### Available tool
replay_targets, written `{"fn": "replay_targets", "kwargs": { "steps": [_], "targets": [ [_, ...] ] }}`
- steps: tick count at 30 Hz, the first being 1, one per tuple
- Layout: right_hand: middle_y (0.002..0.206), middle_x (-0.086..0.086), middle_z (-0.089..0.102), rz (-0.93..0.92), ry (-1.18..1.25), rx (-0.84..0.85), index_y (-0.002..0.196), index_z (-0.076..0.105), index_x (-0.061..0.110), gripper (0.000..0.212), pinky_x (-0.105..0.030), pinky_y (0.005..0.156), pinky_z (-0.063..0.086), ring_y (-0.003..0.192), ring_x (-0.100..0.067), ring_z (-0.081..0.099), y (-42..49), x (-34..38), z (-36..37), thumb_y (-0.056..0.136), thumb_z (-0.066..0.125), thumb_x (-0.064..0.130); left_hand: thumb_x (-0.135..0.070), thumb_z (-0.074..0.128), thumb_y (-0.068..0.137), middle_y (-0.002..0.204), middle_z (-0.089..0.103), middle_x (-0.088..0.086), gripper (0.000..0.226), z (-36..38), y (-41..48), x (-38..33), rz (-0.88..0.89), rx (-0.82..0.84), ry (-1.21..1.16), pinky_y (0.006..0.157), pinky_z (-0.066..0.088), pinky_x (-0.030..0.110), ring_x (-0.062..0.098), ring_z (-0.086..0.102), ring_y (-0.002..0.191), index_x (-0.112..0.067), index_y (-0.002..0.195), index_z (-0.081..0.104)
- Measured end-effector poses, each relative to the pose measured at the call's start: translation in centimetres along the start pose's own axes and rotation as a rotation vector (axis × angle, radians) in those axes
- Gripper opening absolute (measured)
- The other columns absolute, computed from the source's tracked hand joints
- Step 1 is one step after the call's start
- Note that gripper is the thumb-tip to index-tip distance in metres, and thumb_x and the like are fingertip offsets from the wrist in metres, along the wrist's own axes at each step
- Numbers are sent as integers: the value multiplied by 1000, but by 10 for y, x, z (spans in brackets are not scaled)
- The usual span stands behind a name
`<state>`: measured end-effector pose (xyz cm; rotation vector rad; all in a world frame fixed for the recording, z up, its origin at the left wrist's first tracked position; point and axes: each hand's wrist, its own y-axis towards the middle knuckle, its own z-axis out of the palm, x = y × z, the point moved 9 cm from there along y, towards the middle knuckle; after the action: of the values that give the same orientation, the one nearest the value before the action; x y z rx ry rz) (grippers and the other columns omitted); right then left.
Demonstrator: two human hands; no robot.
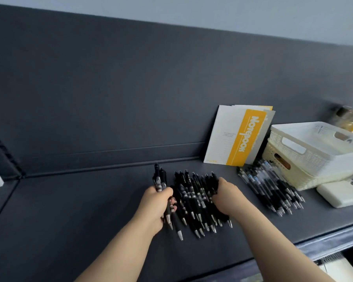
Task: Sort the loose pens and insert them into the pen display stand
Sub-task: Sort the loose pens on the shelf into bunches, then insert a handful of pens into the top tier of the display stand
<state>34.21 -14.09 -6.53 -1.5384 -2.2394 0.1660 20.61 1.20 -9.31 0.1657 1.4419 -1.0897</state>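
Note:
A pile of loose black pens (194, 198) lies on the dark shelf (69, 220), tips toward me. My left hand (155, 206) grips a small bundle of black pens (160, 180) at the pile's left edge, their caps sticking up past my fingers. At the pile's right side my right hand (226, 198) has its fingers curled down into the pens. A second heap of clear-barrelled pens (271, 186) lies further right. No pen display stand is in view.
A yellow and white notebook (238, 135) leans on the back panel. At the right stand stacked white and cream baskets (306, 155), a white flat box (338, 194) with a cable, and a blurred yellow object (351, 121). The shelf's front edge (324, 243) runs below.

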Motion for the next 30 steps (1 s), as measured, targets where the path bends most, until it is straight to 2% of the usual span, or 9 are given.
{"fn": "replay_targets", "kwargs": {
  "steps": [5,9,11,14,17,22,26,28,30],
  "targets": [
    [104,-14,60,-25,-13,-28,116,43,6,30,-32,69,45,88,-28,56,-4,-2,0,87,47,8,4,47,88,70,49,10,9,-13,-10,1,-86,-40,-211,47,50,25,16,50,57,-1,82,51],
    [104,-15,61,-70,96,-107,125,39,7,37,-31,61,42,77,-24,51,-9,0,-12,89,46,14,3,47,87,68,51,9,11,-22,-19,2,-137,-28,-348,44,49,21,16,51,58,-1,78,52],
    [93,-10,60,-147,218,-162,135,35,10,46,-30,55,39,69,-20,51,-18,9,-22,90,44,12,3,48,89,70,56,8,10,-22,-28,1,-154,-9,-439,44,48,21,15,52,59,0,82,54],
    [62,3,49,-323,477,-157,126,47,26,41,-20,45,33,49,-9,41,-42,34,-31,89,42,10,3,48,90,76,61,10,11,-18,-45,-4,-136,34,-538,46,50,22,16,54,61,0,87,58],
    [60,7,50,-515,646,-14,111,54,34,33,-22,50,36,50,-8,39,-74,70,-26,90,41,12,4,49,90,72,65,8,16,-17,-64,-9,-76,41,-552,58,55,29,18,60,64,-1,89,64],
    [89,1,71,-723,721,195,130,47,26,38,-39,70,52,74,-29,62,-115,119,8,92,43,23,-2,52,90,78,69,10,15,-35,-98,-9,22,-76,-550,64,59,32,22,67,71,-4,96,66],
    [111,12,66,-870,762,284,129,48,32,38,-17,82,49,94,3,61,-151,157,35,94,43,16,-9,55,90,76,72,9,15,-75,-129,-1,92,-247,-561,62,53,33,23,68,68,-8,99,67],
    [129,8,56,-923,710,325,139,37,32,47,-22,98,44,115,-1,53,-171,176,55,94,42,22,-9,56,89,83,73,11,20,-100,-145,4,128,-315,-599,60,53,32,23,71,70,-6,106,67],
    [137,6,46,-960,622,365,146,25,30,54,-21,102,38,124,-5,44,-191,193,76,95,41,22,-9,57,88,91,73,13,25,-126,-161,10,163,-377,-624,62,53,33,25,71,76,-4,112,65]
  ]
}}
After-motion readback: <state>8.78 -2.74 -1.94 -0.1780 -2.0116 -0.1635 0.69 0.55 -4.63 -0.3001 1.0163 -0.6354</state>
